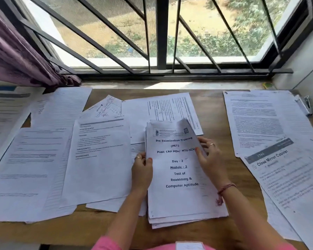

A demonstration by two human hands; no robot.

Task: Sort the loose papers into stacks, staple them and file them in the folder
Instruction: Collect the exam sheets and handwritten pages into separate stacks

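Head view: paper stack (179, 177) lengthwise, title end toward window (161, 33), gripped by left hand (141, 170) and right hand (209, 157).

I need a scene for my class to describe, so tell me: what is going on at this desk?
A person sits at a wooden desk by a window, sorting papers. Both hands hold a stack titled "Pre Examination Training": the left hand grips its left edge, the right hand its right edge. The stack's top is lifted while its bottom rests on the desk. Loose papers lie spread on both sides. A stapler sits untouched at the far right.
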